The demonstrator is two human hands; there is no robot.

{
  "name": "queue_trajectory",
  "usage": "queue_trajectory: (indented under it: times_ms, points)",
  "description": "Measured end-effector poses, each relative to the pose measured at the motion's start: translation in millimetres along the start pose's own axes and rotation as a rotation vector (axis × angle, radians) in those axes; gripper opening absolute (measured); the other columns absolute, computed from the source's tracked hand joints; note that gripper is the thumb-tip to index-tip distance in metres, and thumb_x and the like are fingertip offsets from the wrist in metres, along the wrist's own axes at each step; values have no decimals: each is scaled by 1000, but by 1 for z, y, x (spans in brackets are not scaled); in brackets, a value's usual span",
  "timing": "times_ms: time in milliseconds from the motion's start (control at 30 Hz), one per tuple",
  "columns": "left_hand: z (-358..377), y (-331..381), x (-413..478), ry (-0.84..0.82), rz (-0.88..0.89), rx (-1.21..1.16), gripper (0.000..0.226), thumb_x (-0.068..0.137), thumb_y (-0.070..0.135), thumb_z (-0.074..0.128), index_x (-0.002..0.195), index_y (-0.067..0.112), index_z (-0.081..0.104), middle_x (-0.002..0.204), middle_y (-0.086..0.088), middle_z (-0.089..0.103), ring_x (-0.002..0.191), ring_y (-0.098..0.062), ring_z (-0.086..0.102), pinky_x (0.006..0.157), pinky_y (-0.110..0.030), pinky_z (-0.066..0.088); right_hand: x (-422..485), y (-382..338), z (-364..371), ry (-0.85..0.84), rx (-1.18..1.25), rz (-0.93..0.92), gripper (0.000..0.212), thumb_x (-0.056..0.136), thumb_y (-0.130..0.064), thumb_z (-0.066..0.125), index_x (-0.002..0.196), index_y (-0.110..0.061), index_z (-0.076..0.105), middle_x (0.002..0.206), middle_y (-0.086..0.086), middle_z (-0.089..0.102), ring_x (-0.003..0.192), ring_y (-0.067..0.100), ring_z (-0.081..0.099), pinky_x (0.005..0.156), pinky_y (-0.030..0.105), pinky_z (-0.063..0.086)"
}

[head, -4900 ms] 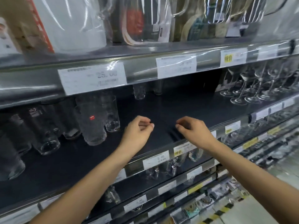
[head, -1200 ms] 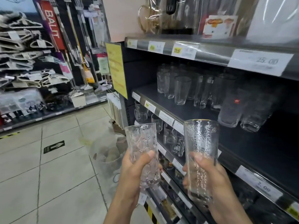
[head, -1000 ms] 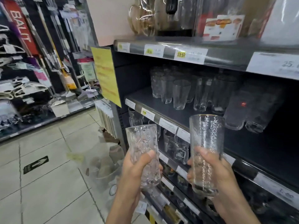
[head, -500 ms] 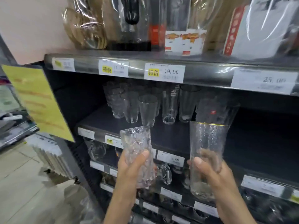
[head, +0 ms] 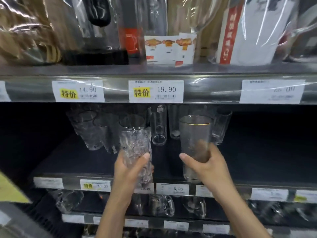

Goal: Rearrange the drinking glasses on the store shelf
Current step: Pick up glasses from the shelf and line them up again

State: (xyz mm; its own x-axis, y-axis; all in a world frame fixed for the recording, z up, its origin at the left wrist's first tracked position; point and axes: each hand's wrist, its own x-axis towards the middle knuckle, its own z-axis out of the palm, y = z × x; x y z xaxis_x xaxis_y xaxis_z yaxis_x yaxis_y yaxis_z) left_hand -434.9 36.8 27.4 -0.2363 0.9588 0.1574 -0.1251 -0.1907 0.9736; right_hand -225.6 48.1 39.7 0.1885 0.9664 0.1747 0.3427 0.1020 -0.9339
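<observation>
Gold-rimmed glass (head: 194,134) rises upright from the right grip (head: 205,167) curled round its lower half, textured glass (head: 135,143) likewise from the left grip (head: 130,169).

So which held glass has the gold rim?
The taller glass in the right hand; the shorter glass in the left hand is crinkled, with no gold.

At 2 o'clock the price tag (head: 271,93) is too blurred to read. The textured glass (head: 135,143), partly covered by the left hand (head: 130,170), hides most of a shelf label (head: 145,189). At 9 o'clock a second tag (head: 3,91) is cut off.
</observation>
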Motion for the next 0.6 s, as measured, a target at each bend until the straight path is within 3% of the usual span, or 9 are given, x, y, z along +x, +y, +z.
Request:
queue_trajectory:
  times_ms: [100, 167, 267, 433, 600]
  points:
    - [-2, -1, 14, -44, 29, 11, 41, 75, 25, 83, 108, 28, 59, 93, 17, 75, 86, -3, 72, 69, -16, 53, 11, -6, 13, 36, -47, 17, 47, 60, -56, 84, 92, -33, 59, 103, -10, 67, 95, 11, 65, 81, 35, 55]
    - [-7, -5, 23, -72, 33, -3, 46, 73, 28, 83, 112, 26, 59, 96, 13, 75, 90, -7, 72, 73, -20, 54, 15, -8, 23, 76, -89, 43, 45, 64, -48, 87, 95, -31, 59, 103, -9, 66, 95, 11, 64, 80, 33, 54]
    - [-15, -9, 32, -110, 30, -34, 49, 67, 29, 79, 112, 25, 60, 93, 10, 76, 87, -11, 73, 69, -20, 56, 15, -10, 38, 149, -154, 67, 58, 64, -50, 86, 110, -24, 61, 105, -9, 67, 97, 13, 63, 82, 31, 53]
    - [-23, -13, 38, -202, 36, -121, 45, 72, 15, 83, 109, 24, 60, 91, 0, 74, 74, -17, 72, 60, -23, 57, 16, -17, 53, 182, -199, 71, 51, 67, -44, 87, 106, -24, 61, 88, -16, 63, 86, 8, 60, 59, 8, 38]
    - [-28, -18, 38, -282, 92, -112, 42, 71, 23, 76, 109, 23, 58, 86, 4, 74, 72, -18, 71, 63, -30, 59, 21, -17, 61, 209, -222, 101, 59, 69, -44, 87, 114, -17, 59, 99, -6, 65, 94, 14, 61, 60, 14, 41]
